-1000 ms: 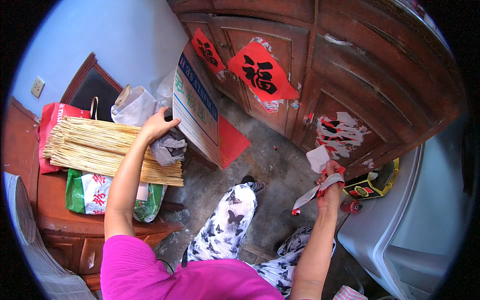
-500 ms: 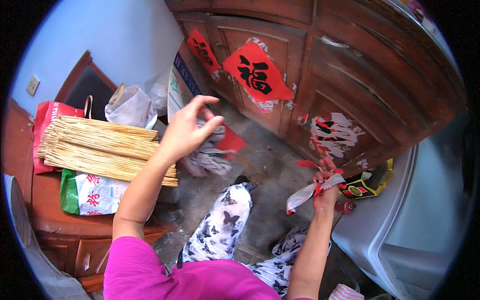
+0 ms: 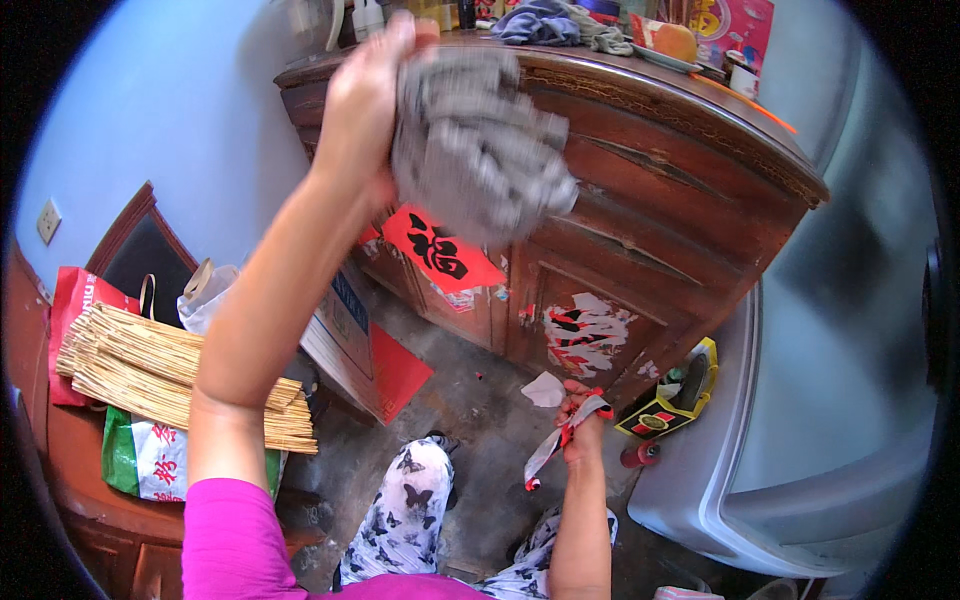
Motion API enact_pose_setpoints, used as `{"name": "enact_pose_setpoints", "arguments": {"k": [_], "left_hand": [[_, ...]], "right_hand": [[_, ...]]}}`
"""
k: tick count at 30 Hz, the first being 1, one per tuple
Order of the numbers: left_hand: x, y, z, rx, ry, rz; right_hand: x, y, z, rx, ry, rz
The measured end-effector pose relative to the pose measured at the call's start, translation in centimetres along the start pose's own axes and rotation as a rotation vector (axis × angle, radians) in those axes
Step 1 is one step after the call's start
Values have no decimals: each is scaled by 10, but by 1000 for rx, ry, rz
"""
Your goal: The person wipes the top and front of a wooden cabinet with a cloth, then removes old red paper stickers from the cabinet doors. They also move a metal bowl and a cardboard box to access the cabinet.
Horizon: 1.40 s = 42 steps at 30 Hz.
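Observation:
My left hand [image 3: 362, 105] is raised high in front of the wooden cabinet [image 3: 660, 185], gripping a crumpled grey cloth [image 3: 480, 140] that is blurred by motion. Lower right, my right hand [image 3: 580, 425] holds torn red and white paper scraps [image 3: 548, 452], one strip hanging down. A whitish scrap [image 3: 543, 390] shows beside its fingers. On the cabinet doors, a red paper with a black character [image 3: 445, 250] is partly covered by the cloth's lower edge. Torn paper remnants [image 3: 588, 333] cling to the right door.
Left, a bundle of thin sticks [image 3: 170, 380] lies on bags upon brown wooden furniture. A yellow-black box [image 3: 665, 400] and a small red bottle [image 3: 640, 455] stand near a pale plastic tub [image 3: 700, 490]. Cloths [image 3: 540, 25] and a plate with fruit [image 3: 665, 55] sit on the cabinet top.
My left hand has risen with the grey cloth from low on the left to the cabinet's upper front. The view has tilted up, showing the cabinet top. My right hand still holds the scraps.

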<state>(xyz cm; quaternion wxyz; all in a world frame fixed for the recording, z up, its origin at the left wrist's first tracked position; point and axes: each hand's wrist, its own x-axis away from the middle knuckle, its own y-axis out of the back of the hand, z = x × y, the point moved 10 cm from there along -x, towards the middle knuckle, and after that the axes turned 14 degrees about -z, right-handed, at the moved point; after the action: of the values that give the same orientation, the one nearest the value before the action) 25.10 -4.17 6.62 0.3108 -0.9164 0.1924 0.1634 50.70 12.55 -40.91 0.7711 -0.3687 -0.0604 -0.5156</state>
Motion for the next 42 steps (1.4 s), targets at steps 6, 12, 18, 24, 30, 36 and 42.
{"name": "enact_pose_setpoints", "arguments": {"k": [6,12,18,24,30,36,42], "left_hand": [[-101,-115,-103,-128,-829,-105],[-147,-193,50,-1229,-816,154],[-73,-183,55,-1383,-666,472],[74,-160,25,-467,-1028,561],[329,-102,33,167,-121,1496],[351,-65,23,377,272,1571],[266,39,179,-286,405,1060]], "right_hand": [[19,-24,-19,12,-74,63],[11,-4,0,27,2,52],[8,-3,0,-23,-15,24],[7,2,11,-17,24,54],[2,-4,2,-58,-21,110],[7,-5,3,-39,-14,45],[10,-7,9,-54,4,20]]}}
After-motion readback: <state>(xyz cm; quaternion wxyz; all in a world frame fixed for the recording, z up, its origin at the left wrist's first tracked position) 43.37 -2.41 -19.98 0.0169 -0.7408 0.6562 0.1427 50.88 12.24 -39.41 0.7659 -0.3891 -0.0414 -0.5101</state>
